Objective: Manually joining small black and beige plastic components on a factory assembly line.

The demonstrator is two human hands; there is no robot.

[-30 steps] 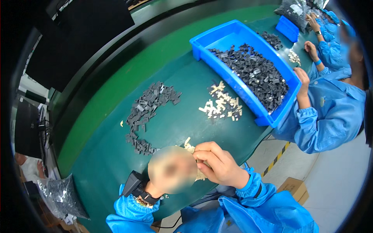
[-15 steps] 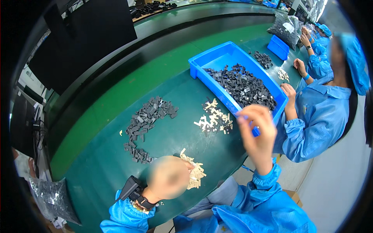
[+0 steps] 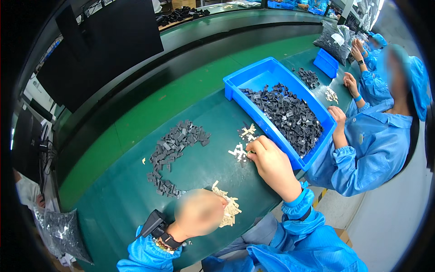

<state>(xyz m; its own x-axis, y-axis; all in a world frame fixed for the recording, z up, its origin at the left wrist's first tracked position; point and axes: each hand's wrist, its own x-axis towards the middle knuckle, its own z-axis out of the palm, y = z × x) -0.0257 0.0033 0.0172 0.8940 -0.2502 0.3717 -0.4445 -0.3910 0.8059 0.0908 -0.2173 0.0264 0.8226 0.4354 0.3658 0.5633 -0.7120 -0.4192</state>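
My left hand (image 3: 199,212), smeared by a blur, rests low on the green table beside a heap of cream strips (image 3: 231,211); its fingers do not show clearly. Up and to the right, my right hand (image 3: 274,167) reaches down to a loose mix of cream and dark pieces (image 3: 238,151). Its thumb and fingertips are pinched together there, and anything between them is hidden. A curved pile of small dark grey plastic pieces (image 3: 174,147) lies left of both hands. Just past my right hand stands a blue bin (image 3: 240,100) holding many dark plastic parts (image 3: 290,115).
On the right, a co-worker in a blue smock (image 3: 374,140) sits close against the bin, with hands by its edge. Farther along are a small blue tray (image 3: 326,63) and a bag of dark parts (image 3: 334,41). A black panel (image 3: 104,50) stands at the left.
My right hand has come down and left from beside the bin to the mixed pieces, and now covers part of them. My left hand stays by the cream heap.
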